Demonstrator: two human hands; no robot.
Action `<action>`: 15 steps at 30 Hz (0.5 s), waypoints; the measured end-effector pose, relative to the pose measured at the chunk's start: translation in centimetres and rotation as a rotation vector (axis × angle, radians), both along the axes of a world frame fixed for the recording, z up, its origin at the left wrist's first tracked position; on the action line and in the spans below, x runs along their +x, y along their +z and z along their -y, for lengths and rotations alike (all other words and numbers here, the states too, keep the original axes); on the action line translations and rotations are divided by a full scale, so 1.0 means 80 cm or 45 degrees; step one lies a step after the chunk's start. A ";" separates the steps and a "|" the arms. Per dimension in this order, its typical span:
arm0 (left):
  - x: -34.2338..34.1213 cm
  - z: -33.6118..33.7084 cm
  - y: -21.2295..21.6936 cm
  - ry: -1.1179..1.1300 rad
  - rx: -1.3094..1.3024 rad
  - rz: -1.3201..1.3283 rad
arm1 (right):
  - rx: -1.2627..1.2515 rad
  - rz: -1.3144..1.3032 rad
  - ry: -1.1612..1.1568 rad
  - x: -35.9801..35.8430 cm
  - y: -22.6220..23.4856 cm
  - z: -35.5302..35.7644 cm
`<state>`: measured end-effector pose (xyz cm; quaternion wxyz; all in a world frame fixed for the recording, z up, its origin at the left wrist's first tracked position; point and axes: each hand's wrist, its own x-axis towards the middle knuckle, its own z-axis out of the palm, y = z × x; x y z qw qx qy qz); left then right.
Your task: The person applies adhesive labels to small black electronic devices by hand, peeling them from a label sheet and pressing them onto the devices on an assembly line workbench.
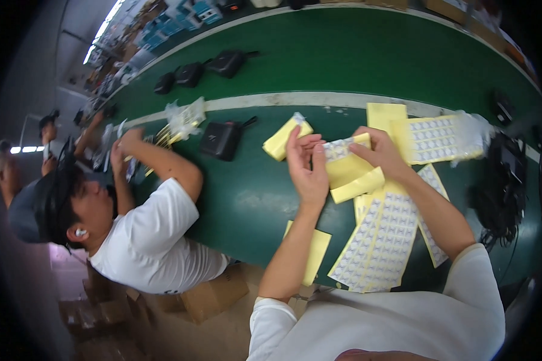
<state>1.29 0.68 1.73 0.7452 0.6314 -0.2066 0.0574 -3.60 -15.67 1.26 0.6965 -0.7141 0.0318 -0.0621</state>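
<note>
1. Over the green belt (253,198), the sticker sheet (342,157) is half hidden behind fingers; its print is too small to make out.
2. Left hand (307,165) stands upright, palm toward the right hand, fingertips pinching the sheet's left end.
3. Right hand (382,153) curls over the sheet's right side, holding it above the loose sticker sheets (382,240).
4. Beside them, a co-worker's arm (156,162) reaches across the belt.

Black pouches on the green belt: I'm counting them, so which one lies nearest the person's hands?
The black pouch just below the white stripe, left of the left hand. The other three sit beyond the stripe, farther up the belt.
</note>
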 end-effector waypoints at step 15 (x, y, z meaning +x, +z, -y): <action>-0.014 0.007 -0.009 -0.103 0.105 -0.112 | 0.155 -0.037 -0.040 0.006 -0.008 0.004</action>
